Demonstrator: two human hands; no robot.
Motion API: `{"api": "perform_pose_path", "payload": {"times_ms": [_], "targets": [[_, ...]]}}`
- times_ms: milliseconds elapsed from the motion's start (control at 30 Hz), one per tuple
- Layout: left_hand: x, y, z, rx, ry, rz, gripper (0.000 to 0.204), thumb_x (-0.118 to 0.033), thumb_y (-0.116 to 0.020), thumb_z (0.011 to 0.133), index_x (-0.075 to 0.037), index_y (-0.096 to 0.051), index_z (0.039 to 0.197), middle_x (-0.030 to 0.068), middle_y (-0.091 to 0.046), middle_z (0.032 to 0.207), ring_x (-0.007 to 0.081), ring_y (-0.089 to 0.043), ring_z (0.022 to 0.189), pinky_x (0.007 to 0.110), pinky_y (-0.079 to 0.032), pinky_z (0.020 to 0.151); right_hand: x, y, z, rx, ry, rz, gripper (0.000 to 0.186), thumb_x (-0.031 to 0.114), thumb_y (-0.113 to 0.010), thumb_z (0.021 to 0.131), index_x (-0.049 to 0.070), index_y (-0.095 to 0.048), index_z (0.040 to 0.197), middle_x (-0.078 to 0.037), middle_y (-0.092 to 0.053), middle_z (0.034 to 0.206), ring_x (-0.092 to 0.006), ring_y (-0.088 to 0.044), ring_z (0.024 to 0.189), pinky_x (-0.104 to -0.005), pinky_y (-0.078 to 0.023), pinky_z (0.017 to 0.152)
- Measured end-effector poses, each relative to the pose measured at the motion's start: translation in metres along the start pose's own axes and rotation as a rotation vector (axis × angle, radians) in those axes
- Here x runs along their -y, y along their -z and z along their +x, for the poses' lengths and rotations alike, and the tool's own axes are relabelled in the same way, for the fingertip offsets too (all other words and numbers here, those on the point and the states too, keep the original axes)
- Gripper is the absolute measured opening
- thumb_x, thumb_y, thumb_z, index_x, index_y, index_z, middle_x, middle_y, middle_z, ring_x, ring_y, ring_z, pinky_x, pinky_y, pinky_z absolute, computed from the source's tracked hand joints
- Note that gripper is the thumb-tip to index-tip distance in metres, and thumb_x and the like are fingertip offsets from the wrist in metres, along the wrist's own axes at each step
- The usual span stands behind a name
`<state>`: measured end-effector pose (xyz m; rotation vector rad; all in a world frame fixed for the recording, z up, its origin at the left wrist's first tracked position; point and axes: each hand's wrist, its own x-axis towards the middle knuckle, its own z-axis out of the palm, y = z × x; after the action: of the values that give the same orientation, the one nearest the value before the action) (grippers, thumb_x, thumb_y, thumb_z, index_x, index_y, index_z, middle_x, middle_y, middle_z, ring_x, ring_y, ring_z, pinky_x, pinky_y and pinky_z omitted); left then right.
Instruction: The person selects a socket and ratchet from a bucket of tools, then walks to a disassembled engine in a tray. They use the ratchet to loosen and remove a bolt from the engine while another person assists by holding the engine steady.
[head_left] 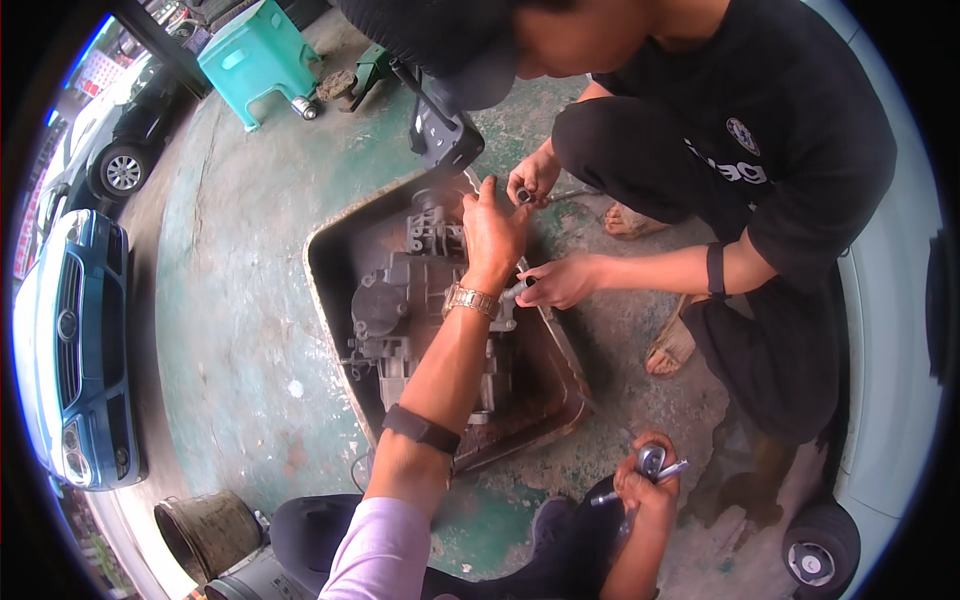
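A grey cast-metal mechanical assembly (400, 310) lies in a dirty, rusty metal tray (330, 262) on the floor. My left hand (492, 235), with a metal watch on the wrist, reaches across it and grips its far upper edge. My right hand (645, 490) is low at the near right, away from the tray, closed on a silver ratchet wrench (655, 466). A person in black squats opposite. One of their hands (533, 180) holds a small tool by the tray's far corner. The other (560, 282) touches the assembly just right of my wrist.
A green plastic stool (258, 55) stands far left on the concrete floor. A blue car (75, 340) and a dark car (130, 130) are parked at the left. A grimy bucket (205, 530) sits near left. A small black wheel (820, 550) is at near right.
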<state>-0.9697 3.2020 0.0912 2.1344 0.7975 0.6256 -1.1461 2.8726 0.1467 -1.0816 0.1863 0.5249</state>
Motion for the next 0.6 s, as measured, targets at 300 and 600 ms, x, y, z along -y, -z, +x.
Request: {"api": "perform_pose_path", "payload": {"times_ms": [300,600], "targets": [[0.053,0.045,-0.052,-0.12,0.326,-0.586,0.022,-0.012,-0.068,0.087,0.004,-0.061,0.1,0.0075,-0.063,0.077,0.0144,-0.06,0.065,0.029,-0.05,0.057,0.0,0.018,0.001,0.036,0.026,0.001,0.049,0.005,-0.076,0.073,0.001,-0.047,0.112,-0.011,-0.062,0.069,-0.0084,-0.047,0.046,-0.0202,-0.036,0.041],[0.05,0.057,-0.131,-0.147,0.561,-0.725,0.022,-0.01,-0.065,0.09,0.003,-0.057,0.106,0.0046,-0.063,0.088,0.01,-0.058,0.068,0.025,-0.05,0.059,-0.001,0.012,0.005,-0.024,-0.01,-0.022,0.045,-0.003,-0.065,0.071,0.001,-0.048,0.112,-0.012,-0.059,0.066,-0.0081,-0.043,0.041,-0.0204,-0.035,0.04]]}}
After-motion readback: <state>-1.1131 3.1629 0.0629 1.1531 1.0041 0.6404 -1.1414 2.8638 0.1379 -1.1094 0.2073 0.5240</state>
